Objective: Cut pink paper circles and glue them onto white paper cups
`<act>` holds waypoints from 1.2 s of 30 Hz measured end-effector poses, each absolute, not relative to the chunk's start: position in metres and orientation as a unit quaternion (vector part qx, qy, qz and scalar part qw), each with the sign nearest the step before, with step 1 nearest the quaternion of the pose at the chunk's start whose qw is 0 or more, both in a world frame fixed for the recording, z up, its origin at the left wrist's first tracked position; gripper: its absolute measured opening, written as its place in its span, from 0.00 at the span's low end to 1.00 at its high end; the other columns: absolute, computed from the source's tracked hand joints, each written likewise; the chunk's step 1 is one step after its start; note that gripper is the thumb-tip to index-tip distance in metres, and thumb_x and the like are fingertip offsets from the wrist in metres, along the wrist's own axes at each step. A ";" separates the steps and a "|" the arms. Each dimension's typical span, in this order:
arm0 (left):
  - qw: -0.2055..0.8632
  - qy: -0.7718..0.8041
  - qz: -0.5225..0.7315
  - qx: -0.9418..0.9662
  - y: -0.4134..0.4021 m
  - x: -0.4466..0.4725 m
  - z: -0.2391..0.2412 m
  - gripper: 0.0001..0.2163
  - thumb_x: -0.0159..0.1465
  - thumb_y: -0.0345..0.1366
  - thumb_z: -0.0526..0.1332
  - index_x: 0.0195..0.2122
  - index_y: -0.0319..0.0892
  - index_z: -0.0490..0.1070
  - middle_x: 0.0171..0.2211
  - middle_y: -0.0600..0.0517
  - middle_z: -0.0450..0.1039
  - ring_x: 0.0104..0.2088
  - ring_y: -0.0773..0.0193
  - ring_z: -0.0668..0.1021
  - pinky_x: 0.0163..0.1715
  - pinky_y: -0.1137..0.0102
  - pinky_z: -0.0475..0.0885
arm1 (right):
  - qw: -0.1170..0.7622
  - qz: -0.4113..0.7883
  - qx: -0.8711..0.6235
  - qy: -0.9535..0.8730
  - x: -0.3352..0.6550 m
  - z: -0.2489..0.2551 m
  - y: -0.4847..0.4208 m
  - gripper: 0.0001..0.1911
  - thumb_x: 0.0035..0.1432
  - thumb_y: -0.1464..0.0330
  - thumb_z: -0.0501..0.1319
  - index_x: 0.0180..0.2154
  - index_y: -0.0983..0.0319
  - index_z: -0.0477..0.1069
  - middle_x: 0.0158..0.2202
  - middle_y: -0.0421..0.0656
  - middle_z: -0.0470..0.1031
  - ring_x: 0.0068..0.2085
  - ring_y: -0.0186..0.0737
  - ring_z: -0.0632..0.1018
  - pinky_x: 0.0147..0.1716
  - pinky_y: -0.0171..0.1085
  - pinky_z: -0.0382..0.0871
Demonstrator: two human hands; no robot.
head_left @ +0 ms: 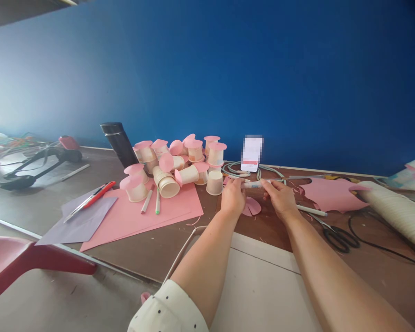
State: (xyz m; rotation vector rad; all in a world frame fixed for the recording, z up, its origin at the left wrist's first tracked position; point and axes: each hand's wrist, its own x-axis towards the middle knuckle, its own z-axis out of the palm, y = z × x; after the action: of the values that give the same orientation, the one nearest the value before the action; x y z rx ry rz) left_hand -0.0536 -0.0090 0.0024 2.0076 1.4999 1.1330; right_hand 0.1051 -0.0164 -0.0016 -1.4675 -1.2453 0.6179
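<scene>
Two hands, left hand (232,197) and right hand (280,198), each close a grip on one end of a slim white glue stick (255,184), held level above the brown bench (152,249) near its far edge, over a pink paper disc (251,206); pink-capped paper cups (180,161) are piled just left.

This looks like a craft room or hobby workspace. A brown tabletop (152,251) runs across the middle of the frame against a plain deep-blue wall (263,69). At centre sits a heap of paper cups (174,166) capped with pink paper discs, resting partly on a pink paper sheet (141,216) with a lilac sheet (78,223) beside it. Markers (147,202) lie by the cups. At lower right lie black scissors (335,235), with cut pink paper scraps (328,193) above them.
</scene>
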 end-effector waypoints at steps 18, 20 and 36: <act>0.170 0.520 0.344 0.763 -0.010 -0.054 0.006 0.16 0.63 0.29 0.57 0.51 0.41 0.74 0.51 0.44 0.73 0.52 0.56 0.75 0.52 0.66 0.70 | 0.526 0.279 -0.602 -0.532 0.110 -0.010 -0.010 0.24 0.52 0.46 0.64 0.24 0.61 0.73 0.18 0.36 0.68 0.22 0.35 0.68 0.26 0.35 0.62; 0.172 0.523 0.340 0.762 -0.011 -0.054 0.007 0.16 0.63 0.28 0.57 0.51 0.41 0.74 0.51 0.44 0.74 0.52 0.56 0.74 0.52 0.66 0.69 | 0.529 0.288 -0.598 -0.529 0.109 -0.010 -0.010 0.24 0.52 0.46 0.64 0.24 0.61 0.73 0.18 0.36 0.69 0.22 0.34 0.69 0.25 0.35 0.62; 0.148 0.626 0.174 0.746 -0.012 -0.062 0.008 0.16 0.63 0.38 0.58 0.47 0.35 0.74 0.50 0.36 0.74 0.51 0.48 0.76 0.51 0.61 0.69 | 0.623 0.377 -0.601 -0.329 0.119 -0.013 -0.001 0.15 0.46 0.63 0.68 0.37 0.61 0.72 0.23 0.41 0.77 0.18 0.33 0.70 0.15 0.33 0.65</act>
State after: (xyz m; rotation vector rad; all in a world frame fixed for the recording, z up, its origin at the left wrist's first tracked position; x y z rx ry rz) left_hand -0.0622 -0.0118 0.0078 2.1446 1.8007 0.5004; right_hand 0.1187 -0.0011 -0.0132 -1.3813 -0.7558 0.8665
